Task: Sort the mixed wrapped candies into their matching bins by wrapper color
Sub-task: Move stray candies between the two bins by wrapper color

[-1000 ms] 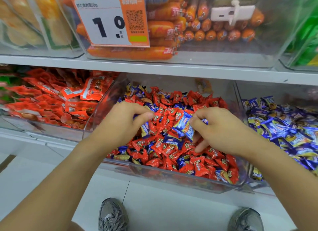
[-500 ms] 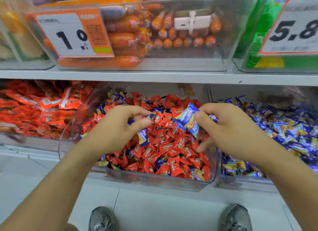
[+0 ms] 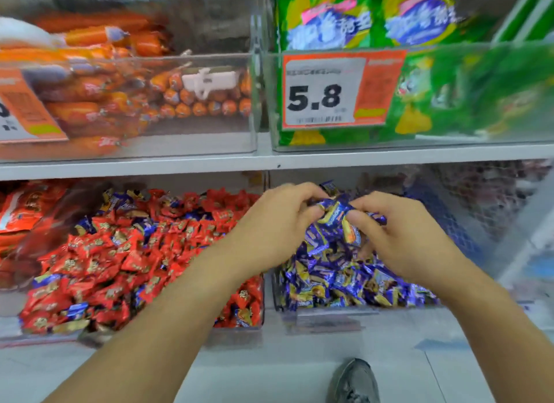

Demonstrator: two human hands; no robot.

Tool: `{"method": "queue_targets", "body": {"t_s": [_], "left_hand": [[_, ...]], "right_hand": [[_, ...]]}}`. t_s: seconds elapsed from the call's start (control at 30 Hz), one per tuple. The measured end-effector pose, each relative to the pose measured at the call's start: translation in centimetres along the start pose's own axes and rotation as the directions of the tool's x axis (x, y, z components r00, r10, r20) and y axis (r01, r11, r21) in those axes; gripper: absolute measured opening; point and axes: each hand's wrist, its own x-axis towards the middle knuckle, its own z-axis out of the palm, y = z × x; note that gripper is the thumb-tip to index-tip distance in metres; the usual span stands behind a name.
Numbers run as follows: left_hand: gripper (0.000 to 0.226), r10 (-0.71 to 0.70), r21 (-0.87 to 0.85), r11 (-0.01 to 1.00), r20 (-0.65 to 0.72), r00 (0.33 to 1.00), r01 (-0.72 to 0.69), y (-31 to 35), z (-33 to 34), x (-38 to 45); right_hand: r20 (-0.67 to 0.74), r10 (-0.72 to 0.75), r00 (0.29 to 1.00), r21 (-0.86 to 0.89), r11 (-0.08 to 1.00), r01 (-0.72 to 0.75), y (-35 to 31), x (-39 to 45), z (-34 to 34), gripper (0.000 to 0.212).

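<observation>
Both my hands hover over the clear bin of blue-wrapped candies on the lower shelf. My left hand and my right hand each pinch blue candies bunched between their fingertips, just above the blue pile. To the left stands the mixed bin, filled mostly with red-wrapped candies and scattered blue ones. The picture is blurred by motion.
The upper shelf carries a clear bin of orange sausages and a bin of green bags with a 5.8 price tag. Red packets lie far left. My shoe is on the floor below.
Both hands have carried their blue candies rightward, out of the mixed red bin and over the blue bin. The view has swung to the right with them.
</observation>
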Motion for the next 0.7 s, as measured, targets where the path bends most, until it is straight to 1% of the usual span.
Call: {"method": "queue_targets", "body": {"t_s": [0.03, 0.07, 0.13, 0.2, 0.23, 0.27, 0.33, 0.4, 0.47, 0.5, 0.53, 0.57, 0.6, 0.63, 0.7], "left_hand": [[0.022, 0.02, 0.074, 0.997, 0.018, 1.0, -0.021, 0.5, 0.5, 0.9], [0.024, 0.024, 0.097, 0.995, 0.037, 0.999, -0.027, 0.9, 0.9, 1.7], [0.03, -0.007, 0.078, 0.997, 0.107, 0.994, -0.001, 1.7, 1.3, 3.0], [0.042, -0.018, 0.068, 0.998, 0.185, 0.983, 0.005, 2.1, 1.2, 3.5], [0.045, 0.002, 0.074, 0.997, 0.194, 0.981, -0.017, 2.1, 1.0, 3.4], [0.045, 0.038, 0.085, 0.995, 0.171, 0.984, -0.054, 2.0, 0.7, 3.0], [0.037, 0.098, 0.127, 0.986, 0.068, 0.993, -0.106, 1.3, -0.3, 1.3], [0.025, 0.108, 0.135, 0.986, -0.043, 0.993, -0.101, -0.2, -1.8, -1.3], [0.02, 0.045, 0.091, 0.995, -0.114, 0.992, -0.035, -2.9, -4.1, -4.4], [0.018, -0.011, 0.093, 0.995, -0.114, 0.993, 0.022, -4.5, -5.4, -5.8], [0.016, -0.081, 0.126, 0.988, -0.069, 0.994, 0.089, -6.2, -6.5, -7.0], [0.02, -0.152, 0.186, 0.971, 0.004, 0.988, 0.148, -7.7, -7.3, -8.3], [0.029, -0.214, 0.242, 0.951, 0.075, 0.974, 0.191, -9.0, -7.9, -9.4], [0.043, -0.261, 0.274, 0.937, 0.135, 0.956, 0.217, -10.1, -8.0, -10.3], [0.075, -0.307, 0.278, 0.93, 0.233, 0.923, 0.24, -11.5, -7.6, -11.4]], "right_hand": [[-0.006, 0.003, 1.0, -0.042, 0.999, -0.003, 1.1, 0.0, -0.3, 0.02], [-0.014, 0.01, 1.0, -0.094, 0.995, -0.012, 2.2, 0.0, -0.5, 0.016], [-0.053, 0.027, 0.998, -0.162, 0.986, -0.036, 3.8, 0.1, -0.9, 0.016], [-0.097, 0.082, 0.992, -0.096, 0.991, -0.091, 4.7, -0.1, -1.3, 0.019], [-0.112, 0.11, 0.988, -0.061, 0.991, -0.118, 4.9, -0.1, -1.6, 0.021], [-0.132, 0.12, 0.984, -0.032, 0.992, -0.126, 4.9, -0.1, -1.8, 0.026], [-0.154, 0.118, 0.981, 0.02, 0.993, -0.117, 4.6, 0.0, -2.2, 0.038], [-0.157, 0.118, 0.981, 0.111, 0.989, -0.102, 3.4, 0.1, -2.0, 0.048], [-0.183, 0.106, 0.977, 0.172, 0.982, -0.074, 1.8, 0.3, -1.2, 0.052], [-0.196, 0.091, 0.976, 0.174, 0.983, -0.056, 0.9, 0.5, -0.7, 0.052], [-0.199, 0.071, 0.977, 0.16, 0.986, -0.039, 0.0, 0.7, 0.0, 0.05], [-0.193, 0.045, 0.98, 0.14, 0.99, -0.018, -1.1, 0.9, 0.9, 0.048], [-0.182, 0.019, 0.983, 0.124, 0.992, 0.004, -2.3, 1.1, 1.9, 0.047], [-0.165, -0.02, 0.986, 0.117, 0.992, 0.039, -3.6, 1.3, 2.9, 0.047], [-0.097, -0.134, 0.986, 0.126, 0.981, 0.146, -6.2, 1.7, 5.3, 0.045]]}}
